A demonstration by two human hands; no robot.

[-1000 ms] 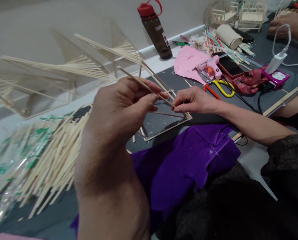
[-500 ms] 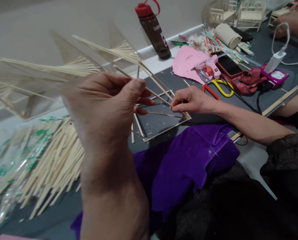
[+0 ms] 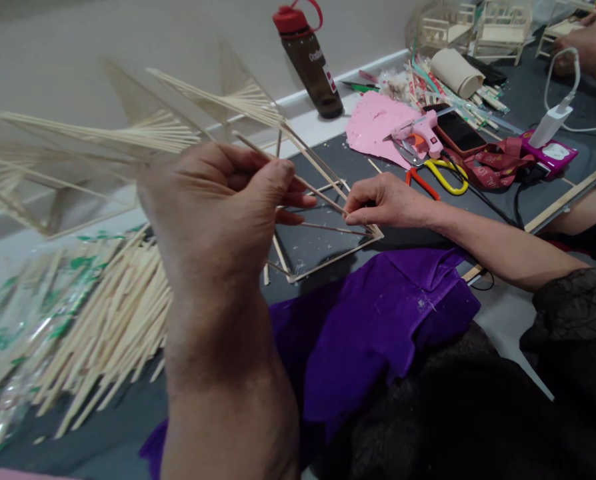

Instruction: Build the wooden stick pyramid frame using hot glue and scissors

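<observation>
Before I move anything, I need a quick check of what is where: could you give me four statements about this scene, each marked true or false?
1. The left hand and the right hand hold the same thin stick. True.
2. The pink glue gun is in the left hand. False: it lies unheld beyond the right hand.
3. The bottle has a red lid. True.
4. The purple cloth lies behind the bottle. False: it lies nearer the camera than the bottle.
</observation>
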